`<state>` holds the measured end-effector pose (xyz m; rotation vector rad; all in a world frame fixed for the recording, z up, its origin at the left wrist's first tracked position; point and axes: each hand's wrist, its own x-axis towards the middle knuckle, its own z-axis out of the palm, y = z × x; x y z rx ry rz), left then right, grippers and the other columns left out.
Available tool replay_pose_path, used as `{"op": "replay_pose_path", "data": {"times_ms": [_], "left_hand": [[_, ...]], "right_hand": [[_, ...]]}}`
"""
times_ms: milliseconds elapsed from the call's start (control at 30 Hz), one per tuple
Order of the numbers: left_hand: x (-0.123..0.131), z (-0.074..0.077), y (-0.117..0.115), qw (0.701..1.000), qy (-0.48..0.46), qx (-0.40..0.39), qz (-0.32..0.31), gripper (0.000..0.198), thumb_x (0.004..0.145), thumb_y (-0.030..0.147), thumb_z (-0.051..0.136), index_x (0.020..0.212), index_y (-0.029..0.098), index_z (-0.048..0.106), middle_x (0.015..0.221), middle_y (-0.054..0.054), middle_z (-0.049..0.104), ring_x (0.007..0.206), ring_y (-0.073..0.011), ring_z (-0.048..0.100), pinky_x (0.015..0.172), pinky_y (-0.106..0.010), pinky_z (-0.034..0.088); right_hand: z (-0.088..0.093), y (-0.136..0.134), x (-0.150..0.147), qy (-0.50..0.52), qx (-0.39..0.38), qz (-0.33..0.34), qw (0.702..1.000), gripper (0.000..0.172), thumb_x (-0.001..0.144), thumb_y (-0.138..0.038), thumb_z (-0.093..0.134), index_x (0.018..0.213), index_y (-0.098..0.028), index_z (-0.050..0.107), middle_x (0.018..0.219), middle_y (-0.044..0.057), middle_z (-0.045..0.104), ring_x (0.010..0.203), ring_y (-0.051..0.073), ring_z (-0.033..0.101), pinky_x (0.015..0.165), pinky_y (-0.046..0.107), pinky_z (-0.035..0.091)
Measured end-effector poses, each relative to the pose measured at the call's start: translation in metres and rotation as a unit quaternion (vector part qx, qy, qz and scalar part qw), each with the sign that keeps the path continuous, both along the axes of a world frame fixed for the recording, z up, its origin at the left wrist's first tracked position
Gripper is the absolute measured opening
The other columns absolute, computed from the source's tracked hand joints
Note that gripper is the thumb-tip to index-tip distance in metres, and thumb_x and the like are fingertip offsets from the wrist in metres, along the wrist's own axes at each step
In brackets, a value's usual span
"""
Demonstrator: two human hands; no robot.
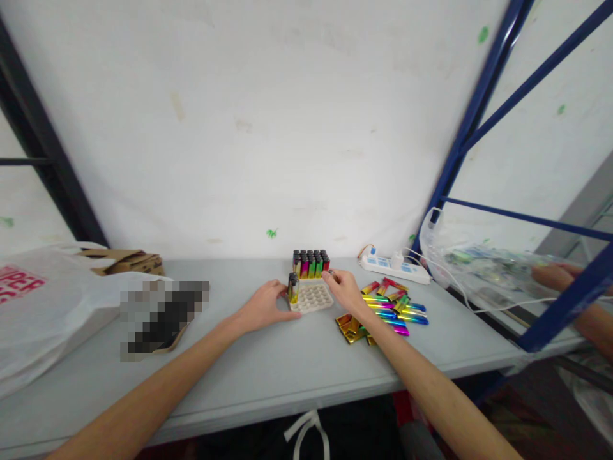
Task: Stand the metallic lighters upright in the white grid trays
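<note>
A small white tray [313,298] with rows of round hollows lies on the table. A few lighters [294,289] with dark tops and yellow lower parts stand upright at its left end. My left hand [267,305] grips the tray's left side, its thumb along the front edge and its fingers beside the lighters. Over the tray's back right corner, my right hand [345,291] has its fingers pinched together; a small dark bit shows at them, too small to name. Behind the tray stands a block of upright lighters [311,264] in several colours with black tops.
Shiny metallic-coloured pieces [383,313] lie heaped right of my right forearm. A white power strip [395,268] with a cable is behind them. On the left are a white plastic bag [57,319] and cardboard [129,262]. A blue frame [460,150] rises at right; another person's arm shows beyond it.
</note>
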<state>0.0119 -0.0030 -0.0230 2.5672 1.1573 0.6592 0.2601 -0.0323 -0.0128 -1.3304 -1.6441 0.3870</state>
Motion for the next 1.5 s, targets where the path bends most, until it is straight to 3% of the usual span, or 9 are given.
{"op": "replay_pose_path", "data": {"times_ms": [200,367,500,700,933,1067,1333,1400,1500], "left_hand": [[0.0,0.003,-0.002,1.0,0.001,-0.005,-0.002,0.058,0.069,0.067,0.075,0.098,0.016,0.071,0.099,-0.009,0.068,0.092,-0.0255,0.064,0.084,-0.033,0.051],[0.0,0.0,0.0,1.0,-0.002,0.0,-0.001,0.06,0.068,0.068,0.075,0.097,0.016,0.072,0.099,-0.01,0.069,0.091,-0.0247,0.063,0.084,-0.033,0.051],[0.0,-0.002,0.003,1.0,0.0,-0.003,-0.001,0.062,0.069,0.068,0.075,0.099,0.014,0.071,0.1,-0.01,0.068,0.091,-0.0253,0.064,0.085,-0.034,0.051],[0.0,-0.004,0.002,1.0,-0.008,0.006,-0.003,0.063,0.069,0.07,0.075,0.099,0.015,0.072,0.099,-0.01,0.069,0.091,-0.0262,0.064,0.086,-0.035,0.051],[0.001,-0.003,0.0,1.0,-0.006,0.016,-0.003,0.06,0.07,0.069,0.074,0.098,0.017,0.072,0.097,-0.01,0.07,0.092,-0.0264,0.065,0.084,-0.033,0.051],[0.001,-0.005,0.002,1.0,-0.001,0.021,-0.003,0.058,0.069,0.068,0.075,0.098,0.017,0.072,0.098,-0.009,0.069,0.091,-0.0258,0.065,0.083,-0.033,0.051],[0.001,-0.003,0.0,0.999,0.011,0.031,-0.001,0.056,0.07,0.068,0.074,0.093,0.017,0.07,0.096,-0.009,0.067,0.09,-0.0262,0.064,0.08,-0.034,0.05],[0.001,-0.003,0.0,1.0,0.012,0.027,-0.001,0.056,0.07,0.068,0.074,0.093,0.017,0.07,0.096,-0.009,0.067,0.088,-0.0257,0.063,0.08,-0.034,0.05],[0.001,-0.003,0.0,1.0,0.011,0.026,-0.005,0.056,0.072,0.068,0.073,0.094,0.017,0.071,0.096,-0.009,0.066,0.089,-0.0256,0.063,0.08,-0.034,0.05]], "right_hand": [[-0.001,0.0,0.0,-0.008,0.021,-0.018,1.0,0.03,0.082,-0.04,0.043,0.061,-0.021,0.036,0.058,-0.004,0.034,0.058,0.012,0.033,0.055,0.026,0.021],[0.002,-0.002,-0.001,-0.022,0.031,-0.013,0.999,0.038,0.09,-0.047,0.045,0.063,-0.021,0.036,0.059,-0.004,0.033,0.058,0.012,0.033,0.056,0.027,0.022],[0.001,-0.005,-0.003,-0.052,0.031,0.029,0.998,0.041,0.097,-0.054,0.047,0.074,-0.02,0.043,0.063,-0.005,0.04,0.059,0.012,0.038,0.058,0.026,0.026],[-0.002,-0.004,-0.008,-0.132,0.082,0.093,0.984,0.036,0.105,-0.047,0.041,0.08,-0.021,0.046,0.08,0.003,0.054,0.075,0.017,0.051,0.068,0.027,0.037],[0.0,-0.009,-0.015,-0.179,0.037,0.13,0.975,0.041,0.105,-0.047,0.047,0.076,-0.019,0.053,0.069,0.001,0.059,0.065,0.015,0.052,0.064,0.026,0.035],[0.001,-0.01,-0.019,-0.165,0.038,0.167,0.971,0.034,0.104,-0.042,0.05,0.083,-0.017,0.06,0.078,0.003,0.067,0.07,0.016,0.057,0.068,0.025,0.038],[0.003,-0.01,-0.026,-0.22,0.062,0.228,0.946,0.026,0.107,-0.035,0.046,0.098,-0.016,0.061,0.091,0.006,0.067,0.08,0.018,0.059,0.076,0.027,0.042],[0.005,-0.011,-0.028,-0.258,0.06,0.214,0.94,0.026,0.107,-0.035,0.046,0.1,-0.015,0.062,0.092,0.008,0.068,0.08,0.019,0.06,0.076,0.028,0.043],[0.006,-0.013,-0.032,-0.335,0.062,0.137,0.93,0.032,0.105,-0.042,0.051,0.1,-0.013,0.064,0.093,0.011,0.069,0.083,0.022,0.062,0.077,0.031,0.042]]}}
